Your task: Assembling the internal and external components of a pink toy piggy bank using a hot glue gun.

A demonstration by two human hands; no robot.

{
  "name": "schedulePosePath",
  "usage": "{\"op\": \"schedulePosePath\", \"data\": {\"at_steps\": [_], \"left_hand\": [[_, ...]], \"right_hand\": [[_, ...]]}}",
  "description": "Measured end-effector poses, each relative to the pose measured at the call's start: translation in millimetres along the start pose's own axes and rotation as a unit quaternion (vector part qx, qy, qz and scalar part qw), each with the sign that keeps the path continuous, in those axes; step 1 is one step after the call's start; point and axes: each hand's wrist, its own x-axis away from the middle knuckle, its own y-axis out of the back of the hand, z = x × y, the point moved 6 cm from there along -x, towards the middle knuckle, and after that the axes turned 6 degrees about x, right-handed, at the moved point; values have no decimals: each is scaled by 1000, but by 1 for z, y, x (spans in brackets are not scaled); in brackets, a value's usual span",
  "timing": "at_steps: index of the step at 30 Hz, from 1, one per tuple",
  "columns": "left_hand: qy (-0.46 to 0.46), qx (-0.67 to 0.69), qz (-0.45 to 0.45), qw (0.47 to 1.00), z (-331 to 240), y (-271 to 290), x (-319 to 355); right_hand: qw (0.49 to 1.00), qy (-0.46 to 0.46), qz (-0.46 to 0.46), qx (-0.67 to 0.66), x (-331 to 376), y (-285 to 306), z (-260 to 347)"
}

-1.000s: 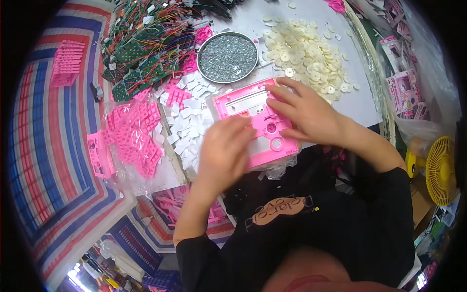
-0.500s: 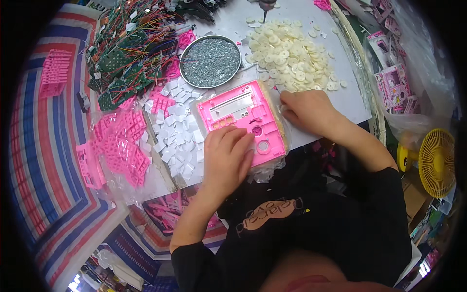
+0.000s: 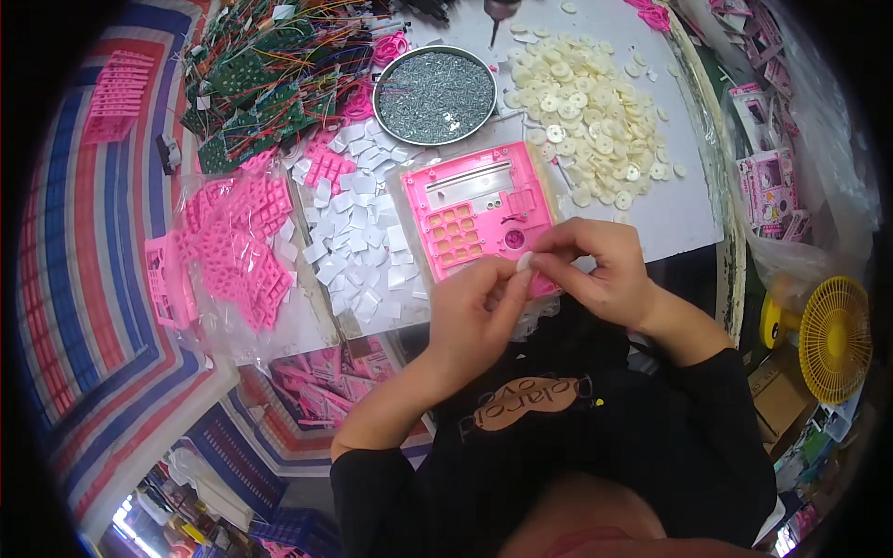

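Observation:
In front of my chest, both hands meet over the lower edge of a pink plastic housing (image 3: 476, 216). My left hand (image 3: 473, 316) is closed, its thumb and fingertips pinching a small cream disc (image 3: 525, 261). My right hand (image 3: 605, 279) pinches the same disc from the other side. The housing lies open face up on a pad wrapped in clear film, showing a grid of square holes, a long slot and a round recess. Its lower part is hidden by my hands.
Behind the housing stands a round tin (image 3: 435, 98) of small screws. Cream discs (image 3: 595, 116) are heaped to its right, white squares (image 3: 363, 251) to the left. Wired green circuit boards (image 3: 251, 93), bagged pink keypads (image 3: 237, 242), a hanging screwdriver tip (image 3: 493, 33) and a yellow fan (image 3: 835, 339) surround these.
My right hand has come from beside the disc heap to my left hand, and a cream disc now shows between them. My left hand has shifted right and down. The whole view has shifted slightly.

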Motion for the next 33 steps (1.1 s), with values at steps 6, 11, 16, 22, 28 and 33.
{"op": "schedulePosePath", "data": {"at_steps": [6,11,16,22,28,33], "left_hand": [[-246,-381,-40,890,-29,16,-6],[-211,-438,-13,874,-3,21,-16],[-208,-434,-13,877,-3,22,-16],[-221,-400,-19,889,-22,35,-26],[-265,-389,-97,877,-45,72,-115],[-281,-523,-94,799,-38,72,-179]], "right_hand": [[985,80,-58,143,-19,10,-1],[903,259,-17,341,-31,-17,5],[885,261,-2,386,-35,-31,-3],[880,193,-32,432,-30,-36,-2],[888,210,29,408,-36,-36,-9],[896,199,18,396,-37,-32,-5]]}}
